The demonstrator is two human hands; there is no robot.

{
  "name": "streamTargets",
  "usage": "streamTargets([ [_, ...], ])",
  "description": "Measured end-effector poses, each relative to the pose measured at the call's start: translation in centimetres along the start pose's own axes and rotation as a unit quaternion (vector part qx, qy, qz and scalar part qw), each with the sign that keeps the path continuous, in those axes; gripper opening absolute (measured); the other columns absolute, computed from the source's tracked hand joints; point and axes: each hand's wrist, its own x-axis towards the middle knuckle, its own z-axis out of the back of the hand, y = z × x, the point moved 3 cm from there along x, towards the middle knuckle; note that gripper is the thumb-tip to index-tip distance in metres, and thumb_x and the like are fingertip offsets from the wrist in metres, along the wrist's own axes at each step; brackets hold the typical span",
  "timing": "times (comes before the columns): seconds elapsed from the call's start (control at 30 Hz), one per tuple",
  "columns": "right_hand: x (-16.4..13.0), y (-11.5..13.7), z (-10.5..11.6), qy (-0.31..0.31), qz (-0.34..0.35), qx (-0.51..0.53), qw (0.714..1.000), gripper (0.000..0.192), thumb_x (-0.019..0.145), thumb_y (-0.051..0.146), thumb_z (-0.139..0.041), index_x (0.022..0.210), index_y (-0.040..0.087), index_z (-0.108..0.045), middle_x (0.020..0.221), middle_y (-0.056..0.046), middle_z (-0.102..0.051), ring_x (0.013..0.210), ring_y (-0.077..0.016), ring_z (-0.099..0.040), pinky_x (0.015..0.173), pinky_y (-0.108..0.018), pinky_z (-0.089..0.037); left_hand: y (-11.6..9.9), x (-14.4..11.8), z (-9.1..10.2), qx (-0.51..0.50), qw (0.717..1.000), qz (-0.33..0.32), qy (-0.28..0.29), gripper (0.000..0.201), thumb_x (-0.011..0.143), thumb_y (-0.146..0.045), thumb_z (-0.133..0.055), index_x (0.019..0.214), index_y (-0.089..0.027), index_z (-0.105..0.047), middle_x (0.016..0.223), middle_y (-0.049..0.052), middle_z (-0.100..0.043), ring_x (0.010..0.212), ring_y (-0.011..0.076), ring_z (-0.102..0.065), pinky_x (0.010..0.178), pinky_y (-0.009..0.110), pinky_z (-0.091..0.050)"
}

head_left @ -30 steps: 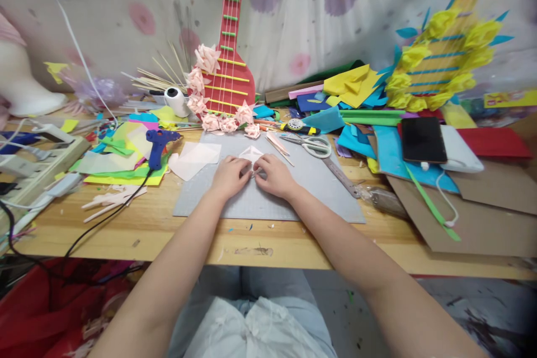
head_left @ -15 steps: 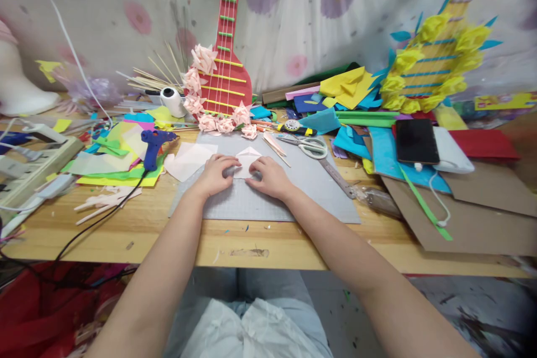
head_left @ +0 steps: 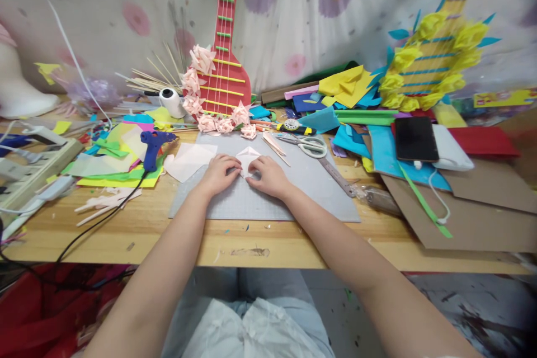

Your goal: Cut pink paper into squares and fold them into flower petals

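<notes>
A small piece of pale pink folded paper [head_left: 248, 153] lies on the grey cutting mat [head_left: 251, 204], its pointed top aimed away from me. On its left side, my left hand [head_left: 221, 174] has its fingers bent and the tips pressed on the paper's edge. My right hand [head_left: 268, 177] is closed on the opposite side, thumb and fingers pinching the paper. The lower part of the paper is partly hidden by my fingers. Left of my left hand is a loose pale pink sheet [head_left: 191, 160].
Behind stands a red paper guitar [head_left: 226, 81] with pink flowers. Scissors [head_left: 312, 146], a metal ruler [head_left: 337, 177] and a utility knife [head_left: 296, 127] lie to the right. A blue glue gun [head_left: 153, 148] and its cord are left; a phone [head_left: 416, 140] rests on coloured sheets.
My left hand has shifted slightly right, closer to my right hand. The paper between them looks narrower, its left side drawn inward. My right hand has hardly moved.
</notes>
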Motion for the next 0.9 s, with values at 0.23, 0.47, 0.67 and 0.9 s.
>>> streamTargets([
  [0.23,0.0,-0.3,0.1,0.002,-0.002,0.049,0.999,0.017,0.075,0.033,-0.057,0.085,0.02,-0.06,0.089,-0.004,-0.055,0.089,-0.0166,-0.047,0.082,-0.029,-0.035,-0.7,1.0,-0.2,-0.002,1.0,0.011,0.005,0.015,0.077,-0.027,-0.048,0.076,-0.022,-0.062,0.089,0.0,-0.066,0.094,0.0177,-0.051,0.089,0.036,-0.034],
  [0.47,-0.2,-0.1,0.2,0.002,0.014,0.038,0.999,0.016,0.075,0.03,-0.055,0.087,0.022,-0.062,0.09,-0.003,-0.053,0.088,-0.0163,-0.046,0.082,-0.028,-0.035,-0.7,1.5,-0.3,0.046,0.998,0.042,0.012,0.016,0.078,-0.028,-0.046,0.075,-0.023,-0.061,0.08,0.0,-0.065,0.09,0.019,-0.05,0.089,0.039,-0.029],
  [0.67,0.1,-0.3,0.3,-0.009,-0.019,0.063,0.998,0.019,0.07,0.025,-0.057,0.087,0.018,-0.053,0.085,-0.002,-0.057,0.081,-0.0162,-0.047,0.074,-0.027,-0.037,-1.0,1.7,-1.0,0.081,0.996,0.031,0.018,0.019,0.079,-0.029,-0.044,0.078,-0.023,-0.062,0.078,0.002,-0.064,0.087,0.0198,-0.049,0.086,0.039,-0.028],
  [0.9,0.4,-0.4,-0.4,-0.035,-0.07,0.065,0.995,0.012,0.075,0.028,-0.051,0.082,0.019,-0.049,0.08,-0.002,-0.057,0.076,-0.0153,-0.047,0.069,-0.027,-0.036,-1.0,1.5,-1.2,0.073,0.996,0.047,-0.021,0.015,0.076,-0.025,-0.049,0.088,-0.021,-0.058,0.077,0.002,-0.063,0.085,0.0197,-0.049,0.084,0.037,-0.03],
])
